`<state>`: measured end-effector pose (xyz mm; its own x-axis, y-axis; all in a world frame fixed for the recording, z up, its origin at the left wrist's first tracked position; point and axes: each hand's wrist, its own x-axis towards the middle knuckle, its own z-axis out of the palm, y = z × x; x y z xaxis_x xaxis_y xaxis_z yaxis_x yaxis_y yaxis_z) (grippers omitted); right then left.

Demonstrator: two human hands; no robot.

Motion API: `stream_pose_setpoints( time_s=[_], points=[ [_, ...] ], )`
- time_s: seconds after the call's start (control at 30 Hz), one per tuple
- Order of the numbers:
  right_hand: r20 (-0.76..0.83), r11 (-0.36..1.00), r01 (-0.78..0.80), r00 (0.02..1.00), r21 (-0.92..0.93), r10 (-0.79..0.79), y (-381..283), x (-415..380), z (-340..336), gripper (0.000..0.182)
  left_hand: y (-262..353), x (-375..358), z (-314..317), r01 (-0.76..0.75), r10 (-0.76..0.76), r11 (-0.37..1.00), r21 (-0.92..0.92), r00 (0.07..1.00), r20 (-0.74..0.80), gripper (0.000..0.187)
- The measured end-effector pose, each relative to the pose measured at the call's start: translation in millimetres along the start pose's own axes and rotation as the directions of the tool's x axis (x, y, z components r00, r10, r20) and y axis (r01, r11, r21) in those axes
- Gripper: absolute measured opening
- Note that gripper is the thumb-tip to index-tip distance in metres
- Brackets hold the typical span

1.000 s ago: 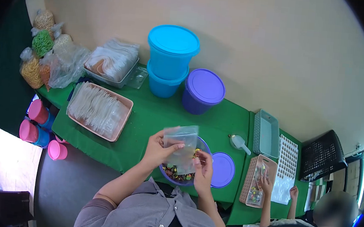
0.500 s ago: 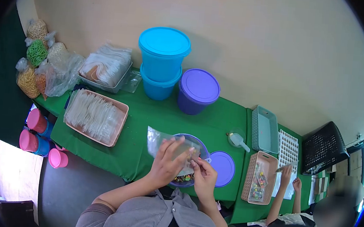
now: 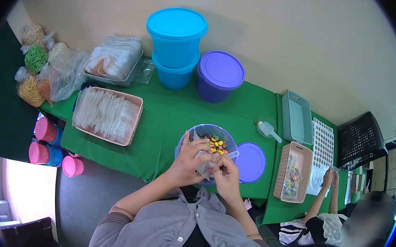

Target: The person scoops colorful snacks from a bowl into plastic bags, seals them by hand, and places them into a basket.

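Note:
A clear plastic bag [image 3: 206, 170] is between my two hands, over the near rim of a round purple tub [image 3: 180, 146]. Small yellow, pink and brown pieces, like candies [image 3: 217, 144], lie in the tub. My left hand [image 3: 188, 159] holds the bag from the left, its upper fingers stretched out across the tub. With closed fingertips, my right hand [image 3: 226, 175] pinches the bag's other side. A pale handle [image 3: 231, 155] rests at the tub's right rim, just above my right hand; its other end is hidden.
A purple lid [image 3: 252, 163] and a scoop [image 3: 268, 130] lie to the right. Bags fill a pink basket [image 3: 134, 129] at left. Blue tubs [image 3: 173, 51] and a purple bucket [image 3: 219, 80] stand behind. A co-worker's hands [image 3: 331, 177] are beyond another basket [image 3: 299, 196].
The bag has come down from its raised position and looks more bunched between my hands. The tub's pieces show more. My view has tilted, and the co-worker's hands have come together.

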<state>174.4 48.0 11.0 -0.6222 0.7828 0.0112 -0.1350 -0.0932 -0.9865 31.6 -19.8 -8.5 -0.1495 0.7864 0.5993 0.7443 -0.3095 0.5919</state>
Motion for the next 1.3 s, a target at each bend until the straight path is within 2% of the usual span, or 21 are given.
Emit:
stream_pose_setpoints(
  time_s=[0.07, 0.1, 0.2, 0.33, 0.4, 0.43, 0.5, 0.53, 0.6, 0.7, 0.83, 0.87, 0.9, 0.93, 0.97, 1.0, 1.03, 1.07, 1.13, 1.23, 1.3],
  points=[
    [0.048, 0.928, 0.162, 0.987, -0.335, -0.155, 4.2, 0.7, -9.4, 0.023, -5.8, -3.6, -4.8, 0.020, -0.019, 0.999, -0.037, 0.999, 0.039, 0.048],
    [0.054, 0.856, 0.242, 0.968, -0.457, -0.245, 2.6, 0.3, -12.0, 0.020, -7.7, -0.8, -6.9, -0.008, 0.008, 1.000, -0.003, 1.000, -0.009, 0.047],
    [0.002, 0.805, 0.212, 0.967, -0.554, -0.254, -5.0, -2.3, -5.6, 0.019, -9.0, 2.5, -16.5, -0.049, 0.037, 0.994, 0.097, 0.993, 0.116, 0.045],
    [0.005, 0.816, 0.124, 0.989, -0.564, -0.147, -14.8, 1.6, -2.9, 0.020, 4.3, 11.1, -20.8, 0.020, -0.030, 0.994, 0.109, 0.995, 0.092, 0.043],
    [-0.168, 0.936, 0.056, 0.978, -0.348, -0.121, -18.0, 3.7, 0.5, 0.019, 2.6, 10.7, -21.3, 0.109, -0.118, 0.988, 0.109, 0.990, 0.083, 0.042],
    [-0.168, 0.936, 0.059, 0.978, -0.348, -0.124, -23.4, 2.7, 2.0, 0.019, 1.0, 13.3, -22.0, 0.106, -0.115, 0.988, 0.110, 0.990, 0.082, 0.042],
    [0.056, 0.757, 0.394, 0.901, -0.521, -0.430, -36.0, -2.7, 4.8, 0.015, -1.8, 18.9, -22.6, 0.077, -0.075, 0.990, 0.120, 0.997, -0.019, 0.041],
    [0.055, 0.758, 0.393, 0.901, -0.521, -0.429, -33.6, -3.3, 4.4, 0.015, -1.3, 19.2, -20.8, 0.077, -0.075, 0.990, 0.120, 0.997, -0.018, 0.041],
    [0.259, 0.512, 0.520, 0.829, -0.684, -0.495, -26.9, -3.7, 3.1, 0.018, -2.0, 20.2, -15.2, 0.025, -0.023, 0.998, 0.051, 0.999, -0.037, 0.040],
    [0.311, 0.537, 0.562, 0.815, -0.629, -0.489, -27.0, -9.8, -0.3, 0.013, -7.0, 14.1, -13.3, 0.040, -0.041, 0.999, 0.035, 0.999, 0.005, 0.043],
    [0.244, 0.574, 0.573, 0.799, -0.585, -0.550, -12.4, -3.5, -4.7, 0.021, -4.5, 13.7, -14.8, 0.089, -0.083, 0.994, -0.067, 0.993, 0.083, 0.038],
    [0.016, 0.772, 0.490, 0.848, -0.405, -0.529, -6.6, 3.6, -1.5, 0.027, -3.1, 12.9, -15.3, 0.182, -0.178, 0.932, -0.312, 0.983, 0.040, 0.039],
    [-0.198, 0.898, 0.407, 0.879, -0.167, -0.435, 1.0, 8.1, -0.4, 0.034, -2.1, 11.8, -15.5, 0.246, -0.279, 0.804, -0.541, 0.960, 0.023, 0.039],
    [-0.202, 0.899, 0.405, 0.879, -0.166, -0.433, 12.6, 10.1, -3.9, 0.034, -1.6, 10.8, -14.1, 0.249, -0.279, 0.804, -0.540, 0.960, 0.027, 0.039],
    [-0.106, 0.989, 0.149, 0.983, 0.010, -0.147, 27.3, 12.5, -9.8, 0.037, -1.3, 10.1, -11.4, 0.160, -0.250, 0.732, -0.662, 0.967, -0.042, 0.043],
    [0.040, 0.979, -0.139, 0.990, 0.151, 0.135, 40.9, 15.1, -14.4, 0.040, -1.1, 9.8, -9.6, 0.061, -0.229, 0.643, -0.764, 0.966, -0.116, 0.048],
    [0.147, 0.976, -0.206, 0.970, 0.070, 0.194, 48.5, 16.2, -12.1, 0.034, -0.6, 8.7, -9.5, 0.061, -0.228, 0.643, -0.764, 0.967, -0.114, 0.048],
    [0.147, 0.976, -0.206, 0.970, 0.072, 0.194, 54.9, 10.2, -8.6, 0.034, 0.2, 6.8, -10.0, 0.047, -0.203, 0.650, -0.759, 0.973, -0.113, 0.050],
    [0.208, 0.837, -0.407, 0.912, 0.367, 0.353, 47.8, 0.3, 7.1, 0.032, 4.0, 5.4, -11.5, 0.034, -0.180, 0.657, -0.753, 0.977, -0.114, 0.052],
    [0.144, 0.722, -0.444, 0.887, 0.530, 0.439, 28.2, 2.4, 14.9, 0.029, 12.0, 4.3, -17.2, -0.046, -0.196, 0.574, -0.818, 0.962, -0.192, 0.051],
    [0.098, 0.667, -0.445, 0.866, 0.598, 0.490, 28.5, 3.9, 13.8, 0.029, 17.4, 6.1, -26.9, -0.153, 0.098, 0.810, -0.567, 0.987, -0.127, 0.055]
  ],
)
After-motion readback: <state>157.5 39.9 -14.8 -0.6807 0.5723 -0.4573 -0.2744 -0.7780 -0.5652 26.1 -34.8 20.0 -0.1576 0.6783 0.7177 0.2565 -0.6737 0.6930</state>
